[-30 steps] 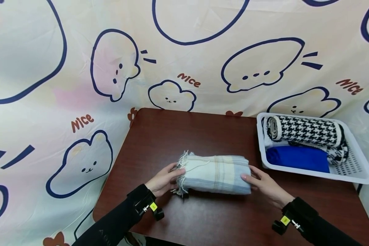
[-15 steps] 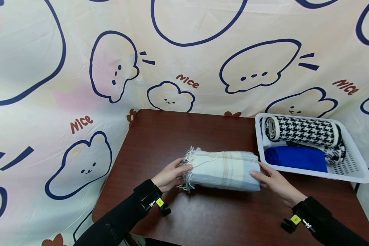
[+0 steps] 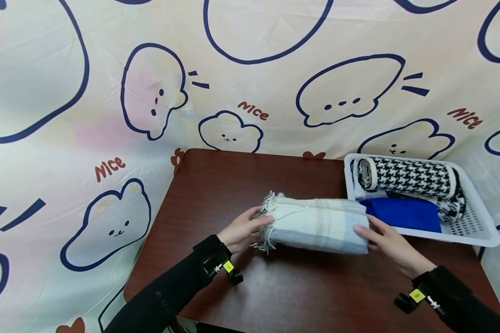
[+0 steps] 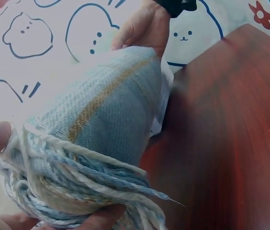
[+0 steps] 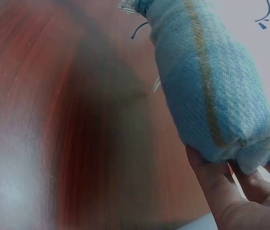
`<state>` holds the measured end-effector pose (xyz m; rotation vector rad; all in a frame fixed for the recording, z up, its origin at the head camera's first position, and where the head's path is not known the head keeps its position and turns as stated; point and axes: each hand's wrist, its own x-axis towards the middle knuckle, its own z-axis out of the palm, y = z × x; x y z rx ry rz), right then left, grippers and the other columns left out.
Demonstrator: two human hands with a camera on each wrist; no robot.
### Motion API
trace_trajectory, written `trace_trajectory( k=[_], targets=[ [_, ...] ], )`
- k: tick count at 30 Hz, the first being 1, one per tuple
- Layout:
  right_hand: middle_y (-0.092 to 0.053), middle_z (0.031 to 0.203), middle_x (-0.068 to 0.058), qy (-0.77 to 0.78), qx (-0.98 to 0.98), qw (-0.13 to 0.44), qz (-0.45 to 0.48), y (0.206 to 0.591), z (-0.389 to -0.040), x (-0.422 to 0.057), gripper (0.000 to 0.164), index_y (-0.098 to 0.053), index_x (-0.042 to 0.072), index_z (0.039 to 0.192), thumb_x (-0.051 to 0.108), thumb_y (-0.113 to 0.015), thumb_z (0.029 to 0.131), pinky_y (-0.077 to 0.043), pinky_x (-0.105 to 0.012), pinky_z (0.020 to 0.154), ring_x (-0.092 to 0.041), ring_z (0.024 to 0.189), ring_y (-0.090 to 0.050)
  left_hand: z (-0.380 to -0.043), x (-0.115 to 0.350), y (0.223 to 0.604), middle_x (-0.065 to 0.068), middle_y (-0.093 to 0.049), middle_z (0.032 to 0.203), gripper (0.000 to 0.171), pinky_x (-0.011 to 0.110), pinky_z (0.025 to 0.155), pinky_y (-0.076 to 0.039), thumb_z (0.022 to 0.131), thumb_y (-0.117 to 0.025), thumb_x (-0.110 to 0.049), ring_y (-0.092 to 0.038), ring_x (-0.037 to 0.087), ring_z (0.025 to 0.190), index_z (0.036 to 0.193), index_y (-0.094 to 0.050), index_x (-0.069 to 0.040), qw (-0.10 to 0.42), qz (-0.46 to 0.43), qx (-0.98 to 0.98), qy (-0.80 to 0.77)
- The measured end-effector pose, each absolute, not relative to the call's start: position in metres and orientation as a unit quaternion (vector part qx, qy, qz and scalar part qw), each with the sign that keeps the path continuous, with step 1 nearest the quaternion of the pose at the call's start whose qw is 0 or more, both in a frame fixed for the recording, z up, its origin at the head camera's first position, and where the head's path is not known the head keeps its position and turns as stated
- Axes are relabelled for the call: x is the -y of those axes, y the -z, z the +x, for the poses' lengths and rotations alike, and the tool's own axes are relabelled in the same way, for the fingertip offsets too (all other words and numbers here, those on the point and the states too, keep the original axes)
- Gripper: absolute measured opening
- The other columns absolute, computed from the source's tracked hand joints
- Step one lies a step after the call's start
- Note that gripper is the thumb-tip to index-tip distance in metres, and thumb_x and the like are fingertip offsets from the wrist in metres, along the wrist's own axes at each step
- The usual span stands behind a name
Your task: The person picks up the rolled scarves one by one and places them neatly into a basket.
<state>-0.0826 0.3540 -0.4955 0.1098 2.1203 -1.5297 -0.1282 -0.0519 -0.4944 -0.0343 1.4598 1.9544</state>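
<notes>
A rolled scarf (image 3: pixel 316 225) in light blue and cream plaid, with fringe at its left end, hangs above the table between my two hands. My left hand (image 3: pixel 243 230) grips the fringed end, thumb on the near side; in the left wrist view, loose strands (image 4: pixel 77 177) spill between thumb and fingers. At the plain end, my right hand (image 3: pixel 393 243) holds the roll with its thumb in front. The right wrist view has fingers (image 5: pixel 216 184) curled under that end, and a shadow falls on the table below. In the head view, the scarf's right end overlaps the basket's front left corner.
A white plastic basket (image 3: pixel 485 212) stands at the right of the brown table (image 3: pixel 233 185). Inside lie a black-and-white houndstooth roll (image 3: pixel 416 175) and a folded blue cloth (image 3: pixel 404 215). A cartoon-printed curtain (image 3: pixel 275 83) hangs behind the table.
Both hands have carried the rolled scarf to the right and slightly away from me, nearer the basket. Their hold on its two ends stays the same.
</notes>
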Motion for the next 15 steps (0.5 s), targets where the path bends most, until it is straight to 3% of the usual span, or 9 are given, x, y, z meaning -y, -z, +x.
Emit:
trace_trajectory(
  k=[5,15],
  targets=[
    [-0.016,0.169,-0.034,0.568,-0.785,0.245,0.045,0.491,-0.081,-0.361,0.086,0.006,0.004,0.171,0.039,-0.050,0.116,-0.060,-0.030,0.096,0.010,0.110,-0.057,-0.132,0.041,0.490,0.020,-0.046,0.158,0.071,0.057,0.117,-0.046,0.108,-0.064,-0.022,-0.058,0.027,0.128,0.167,-0.028,-0.006,0.350,-0.012,-0.561,-0.750],
    [-0.010,0.169,-0.036,0.574,-0.779,0.247,0.060,0.487,-0.080,-0.378,0.088,0.012,0.003,0.169,0.039,-0.048,0.116,-0.062,-0.035,0.097,0.011,0.108,-0.058,-0.137,0.026,0.484,0.020,-0.038,0.164,0.076,0.057,0.119,-0.044,0.107,-0.064,-0.021,-0.051,0.034,0.142,0.170,-0.023,-0.006,0.363,-0.015,-0.554,-0.749]
  ],
)
